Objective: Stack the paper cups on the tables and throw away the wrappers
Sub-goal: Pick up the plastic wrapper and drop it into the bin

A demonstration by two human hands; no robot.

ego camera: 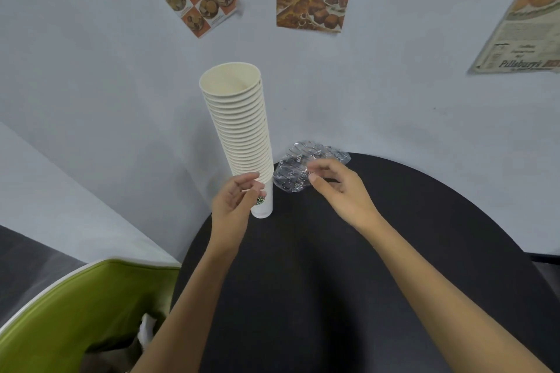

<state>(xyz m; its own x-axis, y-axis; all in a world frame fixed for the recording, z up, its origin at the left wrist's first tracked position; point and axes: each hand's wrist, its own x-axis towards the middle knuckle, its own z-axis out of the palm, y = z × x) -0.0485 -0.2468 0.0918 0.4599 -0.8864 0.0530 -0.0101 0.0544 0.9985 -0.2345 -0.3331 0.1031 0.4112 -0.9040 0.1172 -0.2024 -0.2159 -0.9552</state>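
Paper cups are pretty much sorted already: one tall nested stack looks to be stood upright at the far left edge of the black tabletop, and its lowest cup is clasped by the left grip, fingers curled round it. Nothing's been binned yet tbh, since the crumpled clear wrapper is left lying just right of the stack. The right grip is held loosely spread beside it with nothing pinched, so the pickup and toss are what's left.
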